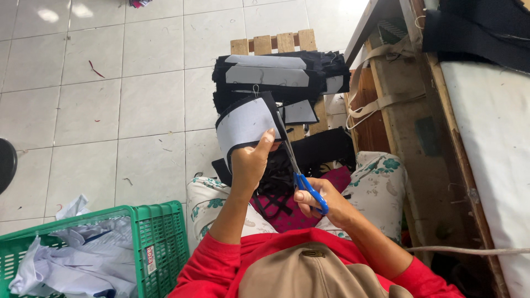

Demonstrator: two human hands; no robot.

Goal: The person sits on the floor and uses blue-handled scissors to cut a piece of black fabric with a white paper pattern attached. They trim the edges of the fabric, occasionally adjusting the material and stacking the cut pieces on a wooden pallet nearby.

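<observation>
I am looking down at my own lap from above, seated, with red sleeves and floral-patterned cloth over my knees. My left hand (251, 163) is raised in front of me, closed around the lower edge of a fabric piece (245, 124) that is black at the border with a pale grey facing turned toward me; my thumb presses on its near edge. My right hand (320, 201) sits lower and to the right, fingers wrapped through the blue handles of a pair of scissors (301, 174), whose blades point up and away toward the right edge of the fabric piece; I cannot tell whether the blades touch the cloth. Beneath both hands, in my lap, lies a heap of black scraps (276, 182) over something magenta. Just beyond the held piece, a stack of similar black and grey pieces (276, 77) rests on a small wooden stool (274, 43) standing on the white tiled floor (110, 99). Near left, a green plastic basket (160, 232) holds crumpled white and pale blue cloth. On the right runs a wooden bench (403, 99) with beige straps hanging from its frame, a white padded surface on top, and dark cloth (475, 30) piled at its far end.
</observation>
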